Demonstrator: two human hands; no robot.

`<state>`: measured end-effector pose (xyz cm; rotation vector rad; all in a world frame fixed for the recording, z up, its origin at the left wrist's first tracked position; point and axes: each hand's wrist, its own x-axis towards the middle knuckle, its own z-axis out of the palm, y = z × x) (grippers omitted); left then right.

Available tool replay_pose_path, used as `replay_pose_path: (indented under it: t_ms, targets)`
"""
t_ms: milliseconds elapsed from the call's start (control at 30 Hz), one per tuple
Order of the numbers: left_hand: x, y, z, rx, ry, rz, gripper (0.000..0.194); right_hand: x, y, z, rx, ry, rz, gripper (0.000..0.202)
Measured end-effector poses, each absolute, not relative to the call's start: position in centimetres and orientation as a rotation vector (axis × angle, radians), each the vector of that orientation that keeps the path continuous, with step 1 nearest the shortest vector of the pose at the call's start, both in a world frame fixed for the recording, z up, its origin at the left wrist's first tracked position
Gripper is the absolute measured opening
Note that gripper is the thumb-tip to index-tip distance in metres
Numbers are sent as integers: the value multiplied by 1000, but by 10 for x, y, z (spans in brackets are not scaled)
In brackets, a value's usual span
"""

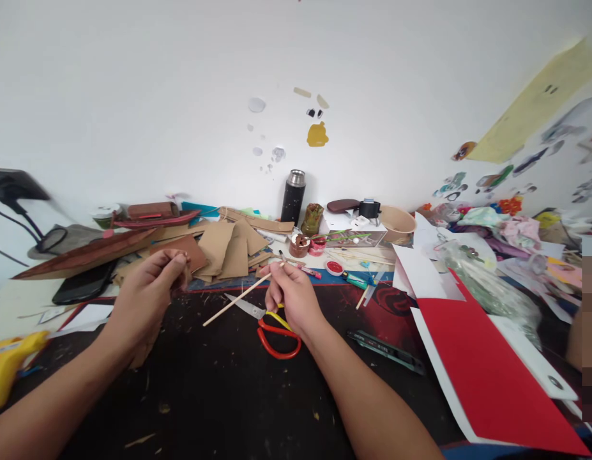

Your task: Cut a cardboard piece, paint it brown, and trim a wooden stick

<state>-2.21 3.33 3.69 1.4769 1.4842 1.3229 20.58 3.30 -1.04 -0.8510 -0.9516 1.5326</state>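
My right hand (pixel 293 294) pinches a thin wooden stick (pixel 233 305) near its upper end. The stick slants down to the left, over the blades of a pair of scissors (pixel 279 345) with red and yellow handles. These scissors lie on the dark mat (pixel 204 402), partly covered by my right hand. Over the mat's left side, my left hand (pixel 154 287) is closed, thumb against fingers. What it grips, if anything, is too small or hidden to name. Some brown material shows below its wrist, and a reddish-brown card (pixel 188 251) is just behind its fingertips.
Cut cardboard pieces (pixel 223 246) and a black thermos (pixel 294 198) stand toward the wall. A utility knife (pixel 386 350) lies right of the scissors, near red card (pixel 497 364). At far left are a yellow glue gun (pixel 13 364) and a black phone (pixel 82 284).
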Motion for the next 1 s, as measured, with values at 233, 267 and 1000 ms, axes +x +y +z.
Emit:
replay_pose_path:
  t_ms: [233,267,1000]
  targets:
    - [-41,42,26,1779,1401,755,49,205,34,-14,-910,-901,1575,49]
    - [-44,43,23,1830,1390,642,49,204,33,-14,-916,-917,1585,48]
    - [-25,36,7,1805,1160,513,45,197,27,-16,-904,-1069,1645,45]
